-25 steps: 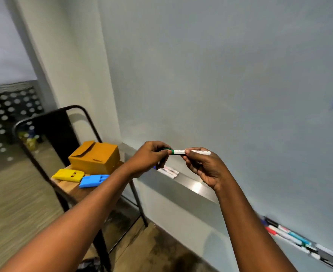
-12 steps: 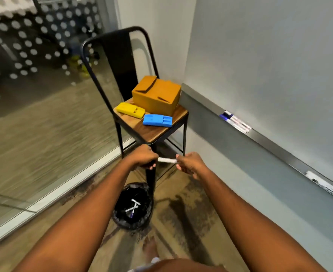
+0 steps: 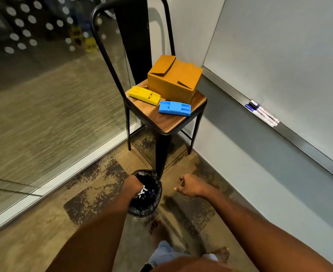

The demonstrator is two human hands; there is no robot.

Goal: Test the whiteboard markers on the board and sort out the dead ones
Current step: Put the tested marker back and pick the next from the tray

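Sorting seems partway: left hand (image 3: 133, 186), grip hidden, over the bin (image 3: 153, 204) of dead markers (image 3: 143, 191), right hand (image 3: 192, 186) loosely curled and empty, other markers (image 3: 261, 114) probably awaiting testing along the ledge (image 3: 299, 140).

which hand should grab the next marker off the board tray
Right. The right hand looks empty and is on the same side as the tray markers; the left hand is down at the black bin.

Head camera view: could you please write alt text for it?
A person's left hand is at a black-lined bin holding markers, right hand beside it. A chair carries an orange box; other markers lie on the whiteboard ledge.
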